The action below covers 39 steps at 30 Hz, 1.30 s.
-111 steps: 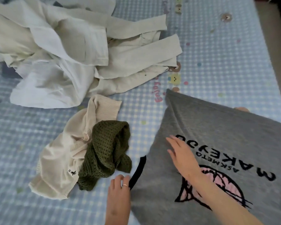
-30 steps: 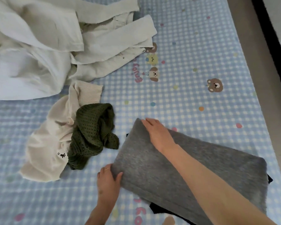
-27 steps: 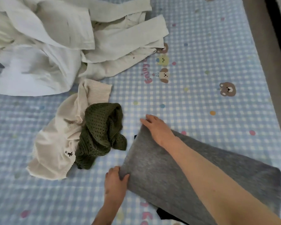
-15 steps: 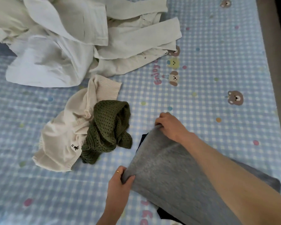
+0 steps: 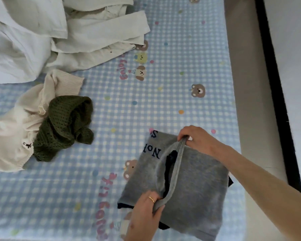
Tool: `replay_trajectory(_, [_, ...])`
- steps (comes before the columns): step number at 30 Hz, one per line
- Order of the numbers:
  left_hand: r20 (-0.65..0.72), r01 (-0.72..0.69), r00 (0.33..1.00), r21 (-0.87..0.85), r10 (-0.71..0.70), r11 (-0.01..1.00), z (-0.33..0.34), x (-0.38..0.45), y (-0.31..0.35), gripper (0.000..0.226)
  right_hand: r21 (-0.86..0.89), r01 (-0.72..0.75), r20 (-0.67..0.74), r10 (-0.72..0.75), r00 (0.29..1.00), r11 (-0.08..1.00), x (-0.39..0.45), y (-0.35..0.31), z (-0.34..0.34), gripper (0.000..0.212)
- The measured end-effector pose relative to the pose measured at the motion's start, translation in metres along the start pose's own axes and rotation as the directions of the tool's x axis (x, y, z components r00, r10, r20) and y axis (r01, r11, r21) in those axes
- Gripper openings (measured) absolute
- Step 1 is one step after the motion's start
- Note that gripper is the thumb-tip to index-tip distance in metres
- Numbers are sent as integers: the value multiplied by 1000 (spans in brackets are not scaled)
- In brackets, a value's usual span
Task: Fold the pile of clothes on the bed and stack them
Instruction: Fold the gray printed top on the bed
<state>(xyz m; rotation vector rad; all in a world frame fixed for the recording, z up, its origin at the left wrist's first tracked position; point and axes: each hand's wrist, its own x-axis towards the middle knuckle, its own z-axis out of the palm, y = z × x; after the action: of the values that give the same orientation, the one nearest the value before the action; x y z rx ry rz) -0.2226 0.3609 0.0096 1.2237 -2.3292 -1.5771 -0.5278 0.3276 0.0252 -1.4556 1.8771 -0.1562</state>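
1 grey shirt; 2 hands: left grip, right grip pinching its fold; 1 green knit

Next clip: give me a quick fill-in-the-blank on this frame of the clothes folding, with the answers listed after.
1. Both hands grip the edge of the ____ shirt.
2. The ring sits on the ____ hand.
3. The dark green knit lies partly on a ____ garment.
4. The right hand holds the fold's ____ end.

Answers: gray; left; cream; far
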Motion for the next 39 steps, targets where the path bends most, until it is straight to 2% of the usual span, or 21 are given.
replay_trajectory(4, [76, -105, 993, 139, 95, 985, 52, -12, 20, 10, 36, -44, -12, 45, 999, 998, -50, 41, 3, 26])
replay_trajectory(9, [183, -260, 959, 255, 217, 931, 105, -24, 48, 44, 97, -118, -56, 124, 991, 988, -112, 86, 7, 25])
replay_trajectory(14, [313, -271, 935, 332, 166, 903, 148, -29, 59, 45, 37, -147, -33, 148, 988, 988, -154, 119, 18, 26])
replay_trajectory(16, [330, -298, 929, 389, 170, 872, 159, -29, 60, 46, 11, -188, -60, 189, 980, 982, -162, 129, 25, 33])
replay_trajectory(17, [296, -321, 933, 418, 207, 850, 158, -28, 58, 44, 30, -229, -129, 231, 964, 973, -163, 131, 29, 36])
replay_trajectory(19, [78, -286, 958, 365, 277, 886, 150, -29, 49, 33, 96, -292, -299, 308, 903, 951, -155, 127, 34, 29])
replay_trajectory(20, [-89, -200, 967, 316, 239, 927, 142, -28, 42, 32, 98, -283, -347, 299, 889, 954, -146, 121, 37, 21])
replay_trajectory(21, [-265, -43, 957, 272, 118, 961, 131, -24, 34, 40, 82, -259, -351, 271, 896, 962, -135, 114, 41, 20])
replay_trajectory(22, [-406, 149, 913, 229, -45, 962, 118, -18, 24, 43, 65, -230, -320, 239, 917, 971, -124, 106, 45, 25])
replay_trajectory(23, [-488, 338, 847, 194, -208, 921, 104, -11, 13, 40, 52, -207, -269, 213, 939, 977, -110, 98, 49, 33])
replay_trajectory(24, [-490, 486, 791, 139, -367, 863, 90, -5, 3, 43, 42, -188, -211, 192, 958, 981, -95, 90, 52, 41])
replay_trajectory(25, [-430, 598, 744, 89, -511, 796, 78, 1, -4, 54, 45, -173, -147, 177, 973, 984, -79, 81, 54, 49])
replay_trajectory(26, [-355, 644, 731, 74, -583, 762, 68, 6, -12, 63, 61, -159, -82, 164, 983, 985, -63, 71, 56, 56])
replay_trajectory(27, [-277, 658, 737, 85, -617, 748, 60, 9, -17, 64, 76, -146, -20, 148, 989, 986, -47, 63, 57, 63])
replay_trajectory(29, [-128, 611, 791, 105, -599, 785, 50, 12, -24, 41, 74, -120, 89, 113, 990, 990, -17, 47, 59, 72])
replay_trajectory(30, [-70, 593, 805, 90, -589, 800, 46, 12, -25, 29, 77, -117, 141, 106, 984, 990, -7, 41, 59, 69])
replay_trajectory(32, [-22, 620, 783, -42, -621, 783, 38, 9, -26, 24, 148, -136, 188, 107, 976, 980, -1, 34, 54, 46])
replay_trajectory(33, [-15, 633, 769, -116, -639, 765, 34, 7, -26, 23, 220, -144, 168, 108, 980, 965, -6, 34, 50, 33])
replay_trajectory(35, [-52, 586, 791, -220, -609, 780, 23, 8, -22, 23, 340, -144, 60, 131, 990, 929, -29, 41, 39, 21])
replay_trajectory(37, [-126, 485, 837, -277, -532, 829, 8, 27, -8, 27, 414, -155, -80, 206, 975, 897, -58, 50, 25, 16])
replay_trajectory(39, [-210, 363, 879, -286, -428, 887, -3, 70, 8, 25, 531, -185, -205, 337, 919, 827, -73, 63, 9, 18])
